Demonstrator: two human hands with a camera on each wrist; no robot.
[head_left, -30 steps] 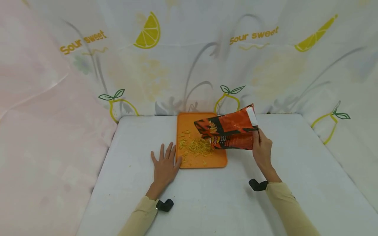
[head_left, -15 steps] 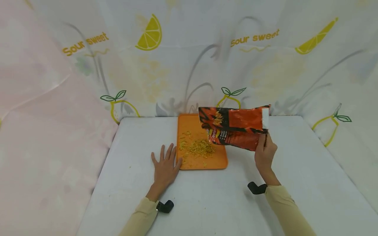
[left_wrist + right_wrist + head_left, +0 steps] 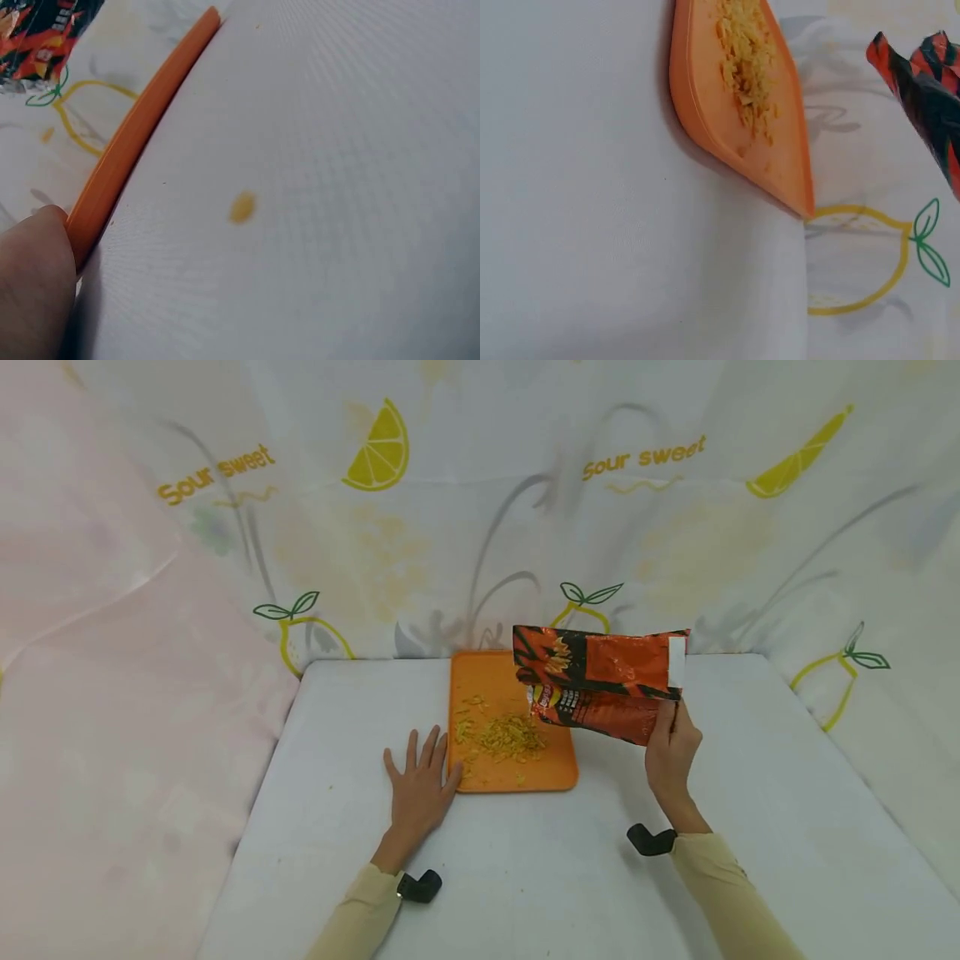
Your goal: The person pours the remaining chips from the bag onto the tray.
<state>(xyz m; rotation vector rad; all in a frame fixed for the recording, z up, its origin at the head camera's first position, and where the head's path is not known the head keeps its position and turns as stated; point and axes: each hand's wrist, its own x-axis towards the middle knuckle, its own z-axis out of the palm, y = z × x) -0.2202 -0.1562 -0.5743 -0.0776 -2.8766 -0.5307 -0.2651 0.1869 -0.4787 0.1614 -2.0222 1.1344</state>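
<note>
My right hand grips the right end of a red and black chip bag, held on its side above the right part of an orange tray. A heap of small yellow chip pieces lies on the tray, with more scattered to its left. My left hand rests with spread fingers on the table, its thumb at the tray's left rim. In the left wrist view the thumb touches the tray's orange rim. A corner of the bag shows in the right wrist view.
The tray stands on a white table near its back edge. Behind it hangs a pale curtain printed with lemons. A yellow crumb lies on the table left of the tray.
The right hand and chip bag have moved right and the bag has levelled out from its downward tilt over the heap. The left hand has stayed in place.
</note>
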